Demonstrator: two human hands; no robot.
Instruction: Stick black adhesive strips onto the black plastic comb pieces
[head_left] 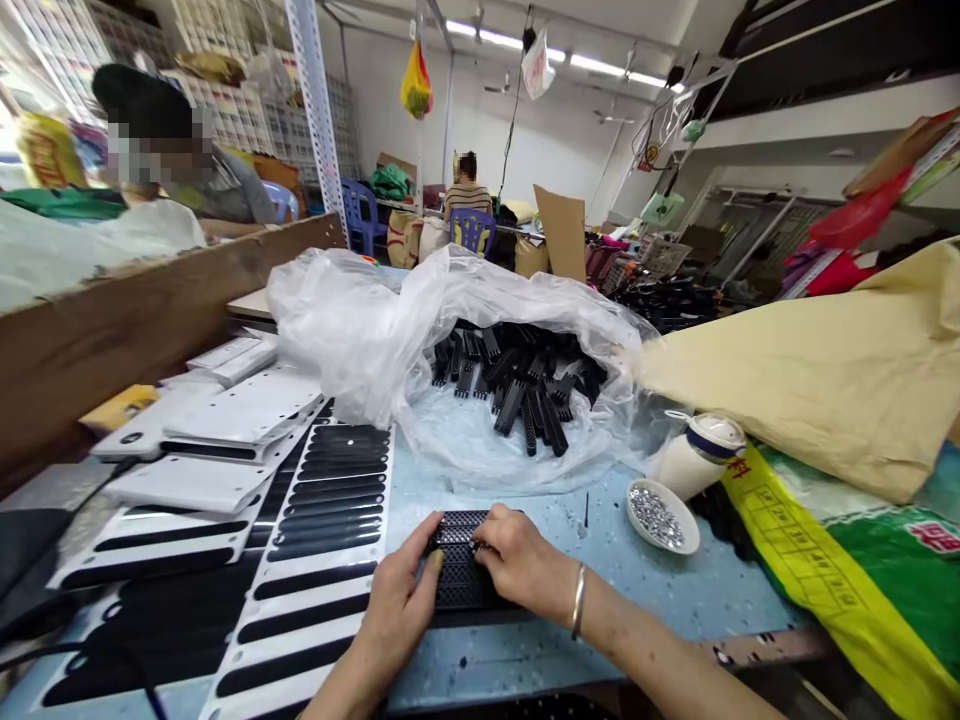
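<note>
A set of black perforated plastic strips [459,580], lying side by side as a block, sits on the blue table in front of me. My left hand [401,595] holds the block's left edge between thumb and forefinger. Over its right half, my right hand [521,560] is closed in a pinch at the surface; whatever is in the fingertips is too small to make out. Beyond the hands, many similar black strips [517,385] spill from a clear plastic bag [352,330]. A white bowl [694,535] of small shiny metal pieces stands to the right.
Sheets of black adhesive strips [330,520] and stacked white packets [240,405] cover the left side. A lidded white cup [694,460] stands behind the bowl, near a green and yellow sack [855,570]. A wooden board [150,310] borders the left; two other people sit beyond.
</note>
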